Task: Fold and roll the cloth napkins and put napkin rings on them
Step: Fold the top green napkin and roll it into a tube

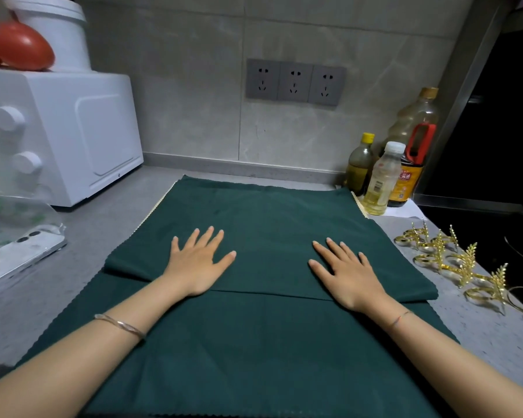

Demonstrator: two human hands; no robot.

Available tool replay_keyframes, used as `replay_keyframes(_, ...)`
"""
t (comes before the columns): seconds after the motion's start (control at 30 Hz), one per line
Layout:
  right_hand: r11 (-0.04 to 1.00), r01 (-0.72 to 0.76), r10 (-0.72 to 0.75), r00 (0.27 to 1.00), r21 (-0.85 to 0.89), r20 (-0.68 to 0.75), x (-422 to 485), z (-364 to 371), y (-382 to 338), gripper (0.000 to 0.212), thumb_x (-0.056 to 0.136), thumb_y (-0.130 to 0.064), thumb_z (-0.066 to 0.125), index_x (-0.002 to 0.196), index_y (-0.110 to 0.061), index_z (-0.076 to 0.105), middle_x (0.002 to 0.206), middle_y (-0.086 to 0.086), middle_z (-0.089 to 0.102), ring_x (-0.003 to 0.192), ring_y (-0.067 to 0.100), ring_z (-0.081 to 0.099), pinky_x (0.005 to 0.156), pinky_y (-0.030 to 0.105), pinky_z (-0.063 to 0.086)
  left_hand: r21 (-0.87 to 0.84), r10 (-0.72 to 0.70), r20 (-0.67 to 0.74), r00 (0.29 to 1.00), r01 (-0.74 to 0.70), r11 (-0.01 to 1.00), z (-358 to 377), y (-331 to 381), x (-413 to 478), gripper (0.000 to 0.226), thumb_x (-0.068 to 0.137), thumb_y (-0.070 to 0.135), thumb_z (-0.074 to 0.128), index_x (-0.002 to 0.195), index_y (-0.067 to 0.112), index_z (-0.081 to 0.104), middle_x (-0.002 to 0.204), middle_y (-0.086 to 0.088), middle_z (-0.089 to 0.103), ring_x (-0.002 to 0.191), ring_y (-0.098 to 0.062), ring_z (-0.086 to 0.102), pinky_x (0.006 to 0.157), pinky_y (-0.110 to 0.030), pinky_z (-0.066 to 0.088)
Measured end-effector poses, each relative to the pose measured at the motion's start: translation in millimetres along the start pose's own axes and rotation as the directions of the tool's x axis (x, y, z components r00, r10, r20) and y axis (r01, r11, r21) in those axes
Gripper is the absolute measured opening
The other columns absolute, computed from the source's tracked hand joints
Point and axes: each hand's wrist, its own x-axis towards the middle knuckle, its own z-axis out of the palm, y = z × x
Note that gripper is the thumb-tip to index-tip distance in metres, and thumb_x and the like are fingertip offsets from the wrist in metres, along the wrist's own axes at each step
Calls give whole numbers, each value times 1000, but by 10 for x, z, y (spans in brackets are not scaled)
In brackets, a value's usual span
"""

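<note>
Nearest, a flat layer of dark green cloth (254, 357) covers the counter (109, 218) under both forearms; whether it is one napkin or a stack I cannot tell from this angle. On top of it lies the folded napkin (269, 212), its creased edge facing the person. The left hand (198, 263) and right hand (349, 276) rest on it palm down, just beyond that crease, fingers straight and spread, gripping nothing. This looks like the folding step, with the crease being pressed flat. Next would likely come another fold or the start of the roll, which calls for keeping the edges aligned and the roll tight. The gold napkin rings (453, 260) lie untouched to the right, beside the cloth. Farther back stand some bottles (378, 182) and a white oven (73, 137).
</note>
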Motion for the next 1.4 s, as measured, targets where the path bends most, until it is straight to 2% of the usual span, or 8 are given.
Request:
replay_keyframes(0.3, 989, -147, 148, 989, 37, -31, -161, -141, 608, 65, 96, -58, 24, 152, -26, 12, 159, -6, 4, 147, 13, 2, 119, 33, 5, 13, -145, -9, 989, 145, 989, -79, -452, -32, 65, 91, 67, 15, 149, 41, 4, 159, 8, -4, 147, -19, -4, 116, -51, -1)
replay_keyframes(0.47, 980, -183, 186, 982, 75, -33, -159, -180, 780, 66, 96, -56, 26, 151, -20, 16, 160, -2, 8, 147, 17, 5, 119, 38, 6, 0, -214, 21, 977, 214, 977, -187, -484, -88, 64, 90, 68, 12, 149, 42, 8, 159, 6, -2, 147, -24, -3, 115, -55, -3)
replay_keyframes(0.6, 988, 88, -72, 990, 130, -124, -302, -301, 637, 59, 95, -51, 32, 148, -25, 28, 157, -8, 17, 146, 9, 6, 119, 35, 5, -77, 102, 25, 994, -100, 992, -280, -350, -272, 74, 78, 79, 10, 144, 47, 23, 158, 12, 9, 146, -11, 2, 117, -48, -4)
replay_keyframes(0.73, 905, 426, -426, 904, -11, -36, -498, -391, 403, 56, 95, -55, 30, 145, -30, 34, 153, -17, 21, 143, -2, 6, 115, 17, 3, -13, 321, 143, 936, -323, 946, -340, -165, -521, 94, 62, 92, 18, 144, 47, 22, 155, 20, 13, 144, -3, 8, 119, -34, 7)
replay_keyframes(0.87, 885, 455, -455, 890, -99, 29, -552, -348, 310, 58, 93, -38, 44, 148, -34, 26, 153, -21, 20, 140, -2, 21, 106, 6, 14, 109, 355, 78, 932, -362, 926, -350, -97, -627, 59, 92, 56, 39, 146, 45, 17, 155, 20, 15, 143, -2, 16, 111, -24, 25)
replay_keyframes(0.97, 902, 414, -417, 909, -125, 5, -520, -336, 286, 56, 94, -27, 42, 147, -36, 26, 153, -22, 23, 137, 1, 30, 105, 14, 29, 230, 341, 34, 939, -340, 912, -364, -94, -601, 52, 99, 33, 32, 148, 39, 16, 156, 15, 17, 141, -6, 23, 105, -26, 36)
replay_keyframes(1.27, 895, 402, -411, 912, -194, -4, -528, -675, 393, 44, 101, -23, 38, 144, -33, 35, 149, -18, 32, 135, 5, 37, 107, 19, 31, 342, 376, 22, 926, -360, 868, -692, -63, -508, 47, 101, 23, 33, 146, 35, 27, 149, 12, 35, 133, -15, 40, 102, -29, 37)
replay_keyframes(1.4, 910, 403, -401, 915, -91, 48, -724, -910, 408, 36, 99, -25, 42, 134, -32, 48, 136, -24, 45, 123, -5, 45, 101, 11, 33, 280, 390, 79, 917, -396, 874, -879, -40, -670, 37, 98, 24, 35, 128, 40, 49, 121, 9, 62, 109, -19, 56, 91, -33, 45)
